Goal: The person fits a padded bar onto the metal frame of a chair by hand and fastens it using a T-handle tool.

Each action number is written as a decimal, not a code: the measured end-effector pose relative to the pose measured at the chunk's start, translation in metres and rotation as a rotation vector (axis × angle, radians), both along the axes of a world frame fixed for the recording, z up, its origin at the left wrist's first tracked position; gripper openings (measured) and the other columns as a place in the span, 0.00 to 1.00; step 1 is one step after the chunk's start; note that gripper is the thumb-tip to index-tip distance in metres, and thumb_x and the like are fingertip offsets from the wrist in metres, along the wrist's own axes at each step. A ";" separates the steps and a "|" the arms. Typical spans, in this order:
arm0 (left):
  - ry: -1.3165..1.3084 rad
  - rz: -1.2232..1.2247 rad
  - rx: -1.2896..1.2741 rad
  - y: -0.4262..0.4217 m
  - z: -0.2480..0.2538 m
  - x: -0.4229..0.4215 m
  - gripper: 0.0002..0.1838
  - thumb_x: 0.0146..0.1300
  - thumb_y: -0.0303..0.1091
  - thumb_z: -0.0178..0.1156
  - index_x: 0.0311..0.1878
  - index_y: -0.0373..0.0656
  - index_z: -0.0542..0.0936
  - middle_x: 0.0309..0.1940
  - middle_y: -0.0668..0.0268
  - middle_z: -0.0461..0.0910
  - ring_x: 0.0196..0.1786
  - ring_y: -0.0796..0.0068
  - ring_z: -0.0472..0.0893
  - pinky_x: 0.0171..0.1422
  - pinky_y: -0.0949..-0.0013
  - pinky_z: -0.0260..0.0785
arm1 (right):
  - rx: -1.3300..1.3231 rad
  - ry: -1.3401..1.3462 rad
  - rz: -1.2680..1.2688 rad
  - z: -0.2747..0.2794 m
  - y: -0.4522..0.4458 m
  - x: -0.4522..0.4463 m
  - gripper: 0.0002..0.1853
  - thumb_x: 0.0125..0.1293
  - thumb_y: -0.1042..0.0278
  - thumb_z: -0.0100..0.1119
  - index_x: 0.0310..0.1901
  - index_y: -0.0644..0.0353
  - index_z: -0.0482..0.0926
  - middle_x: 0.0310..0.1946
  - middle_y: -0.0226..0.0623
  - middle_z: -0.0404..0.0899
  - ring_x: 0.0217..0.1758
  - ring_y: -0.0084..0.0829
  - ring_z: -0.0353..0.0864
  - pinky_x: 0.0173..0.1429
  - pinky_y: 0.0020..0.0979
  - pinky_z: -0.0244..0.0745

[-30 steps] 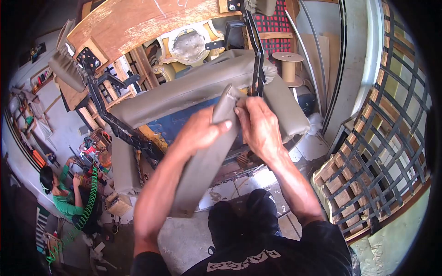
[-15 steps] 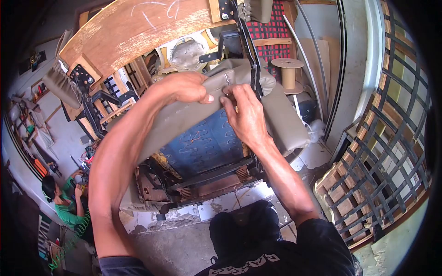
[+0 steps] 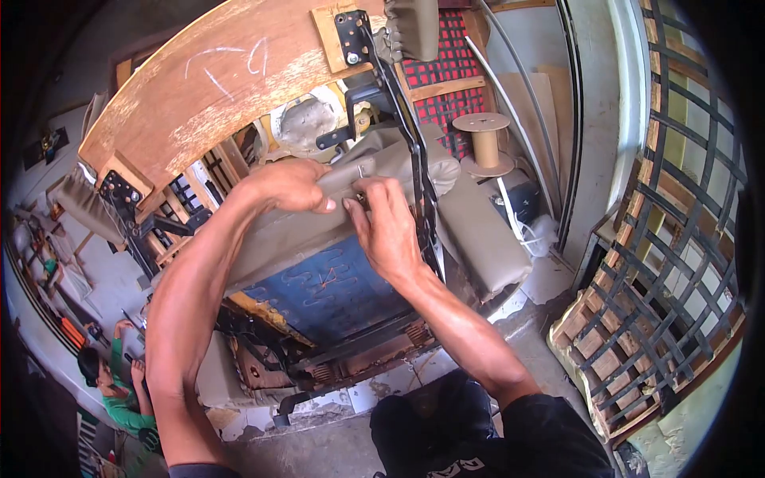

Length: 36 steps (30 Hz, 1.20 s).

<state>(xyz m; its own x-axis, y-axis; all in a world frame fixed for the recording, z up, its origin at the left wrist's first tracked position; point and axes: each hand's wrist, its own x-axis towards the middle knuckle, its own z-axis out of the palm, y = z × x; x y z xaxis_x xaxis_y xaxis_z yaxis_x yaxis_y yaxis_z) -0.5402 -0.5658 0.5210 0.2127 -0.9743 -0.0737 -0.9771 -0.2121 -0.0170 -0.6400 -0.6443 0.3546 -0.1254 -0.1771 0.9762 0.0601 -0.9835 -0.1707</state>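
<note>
A taupe leather-like cover [image 3: 279, 239] wraps the padded part of a recliner-type chair frame. My left hand [image 3: 295, 185] is closed over the upper edge of this cover, its thumb on the near side and its fingers hidden behind. Just to the right, my right hand [image 3: 388, 231] pinches at a seam, fingertips pressed together. Whatever lies between those fingertips is too small to make out. A short slit or light mark in the cover shows above them. Below both hands is a blue backing panel [image 3: 311, 279] with wavy spring lines showing.
A curved wooden board [image 3: 231, 64] with chalk marks spans the top, joined to black metal brackets [image 3: 398, 103]. To the right stand a padded armrest [image 3: 486, 239], a cardboard spool [image 3: 484, 143] and a webbed wooden frame [image 3: 653, 263]. A person in green [image 3: 119, 390] sits lower left.
The camera has shifted, so the chair and both hands appear lower and further left. Both hands keep nearly the same hold on the cover. The person in green has raised an arm.
</note>
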 end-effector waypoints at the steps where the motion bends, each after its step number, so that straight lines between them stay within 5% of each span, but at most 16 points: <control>1: 0.001 -0.015 0.009 -0.005 -0.004 0.006 0.31 0.57 0.43 0.69 0.62 0.39 0.77 0.54 0.49 0.82 0.58 0.54 0.79 0.63 0.60 0.67 | 0.100 0.034 -0.010 -0.002 -0.001 0.002 0.09 0.62 0.80 0.64 0.43 0.63 0.76 0.40 0.48 0.77 0.41 0.50 0.78 0.44 0.43 0.74; 6: -0.011 -0.017 0.024 -0.009 -0.013 0.011 0.31 0.58 0.43 0.68 0.62 0.37 0.77 0.54 0.48 0.82 0.59 0.52 0.79 0.63 0.59 0.68 | 0.302 0.164 0.031 -0.016 -0.006 0.010 0.07 0.66 0.73 0.63 0.41 0.63 0.74 0.35 0.48 0.76 0.35 0.54 0.79 0.37 0.46 0.73; 10: -0.068 -0.032 0.032 -0.009 -0.014 0.007 0.31 0.58 0.43 0.67 0.62 0.36 0.77 0.54 0.46 0.81 0.60 0.49 0.78 0.64 0.57 0.68 | 0.045 0.128 -0.021 -0.022 -0.012 0.007 0.05 0.68 0.74 0.58 0.41 0.63 0.73 0.31 0.49 0.74 0.35 0.54 0.77 0.40 0.50 0.73; 14: -0.109 -0.012 0.026 -0.010 -0.019 0.005 0.31 0.58 0.43 0.67 0.62 0.37 0.77 0.54 0.45 0.81 0.61 0.50 0.78 0.64 0.57 0.68 | 0.086 0.071 0.055 -0.020 -0.007 0.005 0.05 0.69 0.73 0.58 0.41 0.63 0.73 0.30 0.50 0.75 0.34 0.54 0.78 0.39 0.49 0.73; 16: -0.088 0.008 0.037 -0.009 -0.021 0.005 0.31 0.58 0.43 0.67 0.62 0.37 0.77 0.54 0.45 0.81 0.61 0.50 0.78 0.64 0.57 0.68 | 0.608 0.200 0.167 -0.011 0.006 -0.002 0.06 0.69 0.73 0.59 0.41 0.64 0.73 0.32 0.53 0.77 0.35 0.56 0.79 0.40 0.50 0.73; 18: -0.073 0.026 0.049 -0.007 -0.022 0.004 0.30 0.58 0.43 0.67 0.62 0.37 0.77 0.55 0.46 0.81 0.61 0.50 0.79 0.64 0.57 0.68 | 0.608 0.252 0.148 -0.017 -0.003 0.004 0.06 0.68 0.72 0.59 0.41 0.64 0.73 0.32 0.55 0.78 0.36 0.58 0.80 0.41 0.51 0.74; 20: -0.137 0.043 0.047 -0.005 -0.023 0.001 0.30 0.58 0.42 0.67 0.62 0.38 0.77 0.54 0.46 0.81 0.59 0.50 0.80 0.63 0.57 0.69 | 0.337 0.178 0.118 -0.020 -0.005 0.008 0.07 0.68 0.72 0.60 0.41 0.64 0.73 0.32 0.55 0.78 0.37 0.58 0.80 0.42 0.50 0.74; 27: -0.143 -0.015 0.021 -0.007 -0.022 0.019 0.29 0.58 0.41 0.67 0.62 0.38 0.78 0.52 0.45 0.82 0.57 0.49 0.81 0.63 0.57 0.70 | 0.258 0.000 0.187 -0.014 0.004 0.016 0.06 0.67 0.74 0.59 0.40 0.64 0.73 0.31 0.54 0.76 0.37 0.59 0.79 0.42 0.51 0.73; 30: -0.041 0.018 0.029 -0.004 -0.020 0.016 0.29 0.58 0.41 0.67 0.62 0.38 0.78 0.53 0.45 0.82 0.57 0.48 0.80 0.63 0.57 0.70 | 0.609 0.128 0.260 -0.010 0.008 0.015 0.05 0.67 0.76 0.59 0.39 0.65 0.73 0.31 0.54 0.75 0.37 0.58 0.78 0.41 0.51 0.72; 36: -0.148 -0.065 -0.013 -0.001 -0.023 0.016 0.30 0.59 0.41 0.67 0.63 0.38 0.76 0.54 0.45 0.81 0.59 0.49 0.79 0.65 0.59 0.69 | 0.238 -0.002 0.083 -0.025 0.008 0.024 0.04 0.65 0.81 0.57 0.40 0.65 0.73 0.35 0.53 0.75 0.37 0.57 0.77 0.41 0.50 0.71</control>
